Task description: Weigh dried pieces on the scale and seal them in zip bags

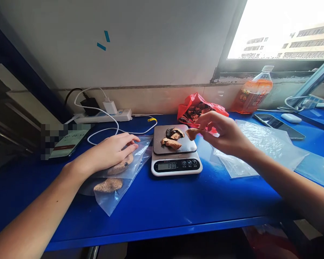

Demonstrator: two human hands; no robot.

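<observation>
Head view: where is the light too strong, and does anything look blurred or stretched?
Head view: the window is blown out to white, and glare brightens the clear bags on the right; head view, left: deep shadow, with blocky pixelation around the left phone; head view, lower corners: the forearms look stretched, probably lens distortion.

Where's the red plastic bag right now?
In the head view, the red plastic bag sits right of centre near the wall, behind and right of the scale and left of the orange bottle.
</observation>
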